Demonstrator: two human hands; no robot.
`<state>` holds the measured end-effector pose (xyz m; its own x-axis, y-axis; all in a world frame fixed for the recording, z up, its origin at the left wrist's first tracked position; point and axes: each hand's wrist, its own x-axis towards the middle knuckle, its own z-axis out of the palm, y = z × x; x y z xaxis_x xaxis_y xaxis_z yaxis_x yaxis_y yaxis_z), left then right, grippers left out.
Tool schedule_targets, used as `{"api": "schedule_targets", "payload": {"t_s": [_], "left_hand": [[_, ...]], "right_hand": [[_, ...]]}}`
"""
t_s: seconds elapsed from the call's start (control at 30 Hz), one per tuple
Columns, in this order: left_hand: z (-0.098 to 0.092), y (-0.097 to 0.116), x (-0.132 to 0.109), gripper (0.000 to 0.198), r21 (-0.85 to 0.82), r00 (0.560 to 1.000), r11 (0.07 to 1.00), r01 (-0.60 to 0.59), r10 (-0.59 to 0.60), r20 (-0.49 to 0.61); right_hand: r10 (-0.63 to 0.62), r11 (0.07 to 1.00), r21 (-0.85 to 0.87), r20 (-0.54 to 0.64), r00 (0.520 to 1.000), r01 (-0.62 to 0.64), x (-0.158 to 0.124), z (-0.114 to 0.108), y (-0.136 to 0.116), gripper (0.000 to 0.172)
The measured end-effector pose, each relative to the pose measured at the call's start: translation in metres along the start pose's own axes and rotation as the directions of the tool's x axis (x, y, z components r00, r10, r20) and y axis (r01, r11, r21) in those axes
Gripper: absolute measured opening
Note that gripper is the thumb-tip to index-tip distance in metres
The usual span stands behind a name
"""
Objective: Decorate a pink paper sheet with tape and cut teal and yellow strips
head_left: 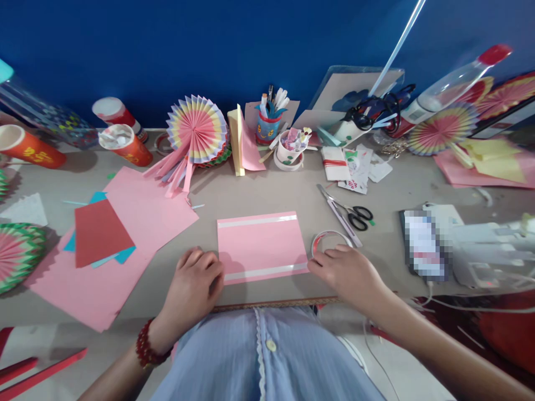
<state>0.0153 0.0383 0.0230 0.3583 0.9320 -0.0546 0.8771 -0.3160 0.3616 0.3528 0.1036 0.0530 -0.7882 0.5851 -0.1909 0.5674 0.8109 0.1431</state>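
Observation:
A pink paper rectangle (261, 246) lies flat on the table (259, 189) in front of me, with a white tape strip along its far edge and another along its near edge. My left hand (193, 283) rests with curled fingers at the sheet's near left corner. My right hand (346, 273) sits at the near right corner, fingers bent onto a roll of clear tape (330, 240). Whether it grips the roll is unclear.
Scissors (349, 214) and a ruler lie right of the sheet, a phone (424, 245) and glue gun (493, 250) farther right. Pink, red and blue sheets (104, 234) lie left. Folded paper fans (196, 131), cups and pen pots line the back.

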Motion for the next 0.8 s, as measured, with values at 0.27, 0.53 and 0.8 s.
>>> {"api": "schedule_targets", "payload": {"t_s": [0.27,0.53,0.8], "left_hand": [[-0.0003,0.0010,-0.0009,0.015,-0.001,1.000,1.000,-0.001,0.001,-0.014],[0.0002,0.0011,-0.0006,0.015,0.010,1.000,1.000,-0.002,0.002,-0.006],[-0.0003,0.0025,-0.0027,0.011,0.088,0.997,0.993,0.075,-0.073,-0.027]], "right_hand": [[0.016,1.000,0.003,0.047,0.999,-0.017,0.0020,-0.0014,-0.0014,0.024],[0.032,0.999,-0.017,0.049,0.998,-0.031,0.0032,-0.0030,-0.0029,0.024],[0.029,1.000,-0.014,0.082,0.996,-0.028,0.0043,-0.0058,-0.0030,0.024]]}}
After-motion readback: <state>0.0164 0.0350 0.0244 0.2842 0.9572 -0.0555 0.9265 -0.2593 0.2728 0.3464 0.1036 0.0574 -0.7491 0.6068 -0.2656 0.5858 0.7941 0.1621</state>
